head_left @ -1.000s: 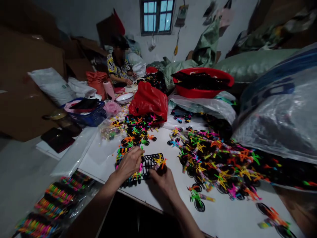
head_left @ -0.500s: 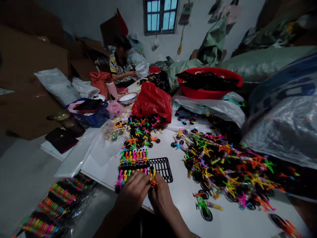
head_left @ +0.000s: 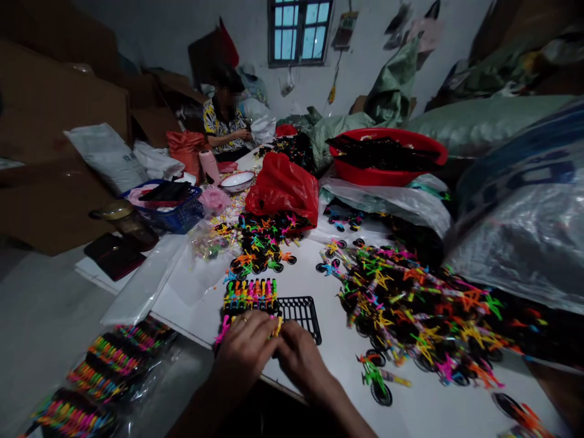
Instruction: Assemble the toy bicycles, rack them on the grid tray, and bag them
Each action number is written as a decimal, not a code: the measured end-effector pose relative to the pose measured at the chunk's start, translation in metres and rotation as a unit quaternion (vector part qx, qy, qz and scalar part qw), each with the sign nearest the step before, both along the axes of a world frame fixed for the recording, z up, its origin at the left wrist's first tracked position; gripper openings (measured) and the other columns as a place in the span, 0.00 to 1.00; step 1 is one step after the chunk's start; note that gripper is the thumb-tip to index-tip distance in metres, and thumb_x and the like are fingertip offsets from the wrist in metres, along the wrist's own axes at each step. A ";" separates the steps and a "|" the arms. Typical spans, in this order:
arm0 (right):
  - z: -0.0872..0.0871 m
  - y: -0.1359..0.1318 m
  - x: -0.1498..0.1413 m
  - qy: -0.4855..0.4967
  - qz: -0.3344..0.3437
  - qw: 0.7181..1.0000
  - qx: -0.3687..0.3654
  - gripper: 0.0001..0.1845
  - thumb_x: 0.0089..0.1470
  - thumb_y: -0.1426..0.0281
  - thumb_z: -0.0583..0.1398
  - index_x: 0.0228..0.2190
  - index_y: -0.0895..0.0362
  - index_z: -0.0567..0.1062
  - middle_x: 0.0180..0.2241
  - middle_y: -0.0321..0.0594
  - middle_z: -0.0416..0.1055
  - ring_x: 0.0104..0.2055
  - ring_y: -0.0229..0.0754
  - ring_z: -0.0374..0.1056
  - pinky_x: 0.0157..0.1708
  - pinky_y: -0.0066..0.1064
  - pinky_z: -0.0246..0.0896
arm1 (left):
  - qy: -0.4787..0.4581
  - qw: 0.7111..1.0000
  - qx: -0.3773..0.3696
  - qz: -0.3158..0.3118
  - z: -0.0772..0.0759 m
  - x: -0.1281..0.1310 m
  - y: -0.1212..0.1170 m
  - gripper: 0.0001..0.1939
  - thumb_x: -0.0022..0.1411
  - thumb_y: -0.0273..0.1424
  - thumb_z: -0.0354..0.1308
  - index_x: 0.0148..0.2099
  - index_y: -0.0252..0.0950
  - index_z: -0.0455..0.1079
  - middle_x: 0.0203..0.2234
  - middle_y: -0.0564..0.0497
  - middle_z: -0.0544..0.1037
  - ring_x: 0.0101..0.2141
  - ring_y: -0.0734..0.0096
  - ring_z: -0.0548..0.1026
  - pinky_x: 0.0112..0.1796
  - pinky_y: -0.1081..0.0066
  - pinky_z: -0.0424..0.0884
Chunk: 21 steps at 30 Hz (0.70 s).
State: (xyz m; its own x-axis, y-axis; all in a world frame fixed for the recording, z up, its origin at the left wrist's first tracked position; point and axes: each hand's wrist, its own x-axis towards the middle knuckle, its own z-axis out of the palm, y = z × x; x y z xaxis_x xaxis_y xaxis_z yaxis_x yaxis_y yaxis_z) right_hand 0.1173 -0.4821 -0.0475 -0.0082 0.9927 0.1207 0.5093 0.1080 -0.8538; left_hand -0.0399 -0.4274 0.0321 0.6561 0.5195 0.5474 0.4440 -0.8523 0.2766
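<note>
A black slotted plastic rack (head_left: 311, 316) lies near the table's front edge, its left side packed with rows of small colourful toy bicycles (head_left: 249, 293). My left hand (head_left: 249, 345) bends over the front row, fingers closed at its right end. Against it from the right comes my right hand (head_left: 298, 351), fingers curled in. Between the fingertips of both hands shows a bit of a yellow toy bicycle (head_left: 277, 326); the rest of it is hidden. To the right of my hands lies a single green toy bicycle (head_left: 375, 377) with a small tube attached.
A big heap of toy bicycles (head_left: 401, 298) spreads over the right side. Behind the rack are a smaller pile (head_left: 260, 246) and a red plastic bag (head_left: 287, 188). Filled packs (head_left: 98, 377) sit low at left. A co-worker (head_left: 225, 125) sits at the far end.
The yellow toy bicycle has gone down into the front row and is now mostly covered by my fingers. My right hand has drawn slightly rightward. The view has shifted a little.
</note>
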 end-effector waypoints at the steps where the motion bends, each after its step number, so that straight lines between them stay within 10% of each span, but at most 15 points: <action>1: 0.003 0.004 0.006 0.020 0.003 1.000 -0.020 0.03 0.54 0.73 0.54 0.32 0.57 0.68 0.29 0.37 0.66 0.30 0.39 0.63 0.29 0.26 0.57 | -0.001 1.000 -0.011 0.017 0.006 0.000 0.008 0.11 0.65 0.29 0.50 0.48 0.34 0.67 0.38 0.45 0.73 0.42 0.61 0.70 0.44 0.61 0.67; 9: 0.014 0.063 0.013 -0.096 -0.003 0.995 0.016 0.10 0.50 0.81 0.53 0.33 0.58 0.70 0.32 0.38 0.66 0.33 0.39 0.63 0.34 0.27 0.54 | 0.137 0.974 -0.179 0.019 0.015 0.020 0.054 0.13 0.63 0.22 0.46 0.44 0.35 0.70 0.34 0.47 0.71 0.38 0.64 0.69 0.40 0.65 0.68; 21: 0.011 0.054 -0.002 -0.146 -0.012 0.988 0.036 0.09 0.53 0.80 0.51 0.34 0.59 0.68 0.31 0.38 0.64 0.31 0.39 0.62 0.31 0.26 0.54 | 0.083 0.983 -0.163 -0.022 0.011 0.015 0.050 0.11 0.62 0.26 0.51 0.46 0.36 0.69 0.36 0.47 0.71 0.40 0.65 0.69 0.41 0.65 0.68</action>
State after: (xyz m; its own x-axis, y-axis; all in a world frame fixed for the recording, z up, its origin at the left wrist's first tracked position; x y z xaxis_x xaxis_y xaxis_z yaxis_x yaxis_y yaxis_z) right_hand 0.1149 -0.4281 -0.0369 -0.0289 0.9819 0.1872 0.7368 0.1475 -0.6599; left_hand -0.0253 -0.3772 0.0432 0.7479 0.6188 0.2402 0.4706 -0.7496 0.4655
